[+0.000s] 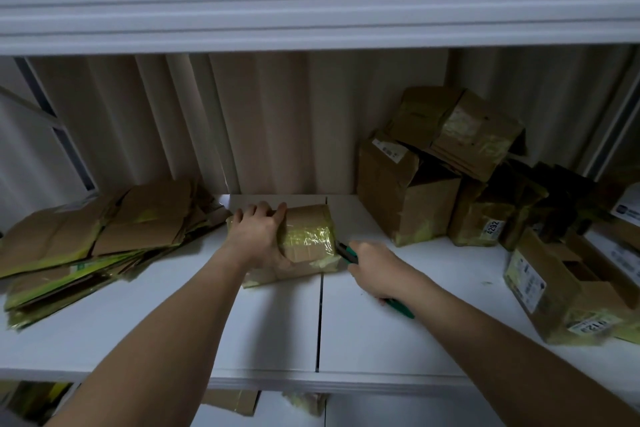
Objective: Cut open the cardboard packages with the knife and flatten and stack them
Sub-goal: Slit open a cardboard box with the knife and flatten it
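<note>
The left hand is pressing down on the small brown cardboard package wrapped in yellowish tape on the white shelf, fingers curled over its far edge. The right hand is gripping the green-handled knife, blade at the package's right side. A slip could be sending the blade toward the left thumb.

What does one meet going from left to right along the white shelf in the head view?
Stack of flattened cardboard → left hand → taped package → knife → right hand → pile of unopened boxes.
</note>
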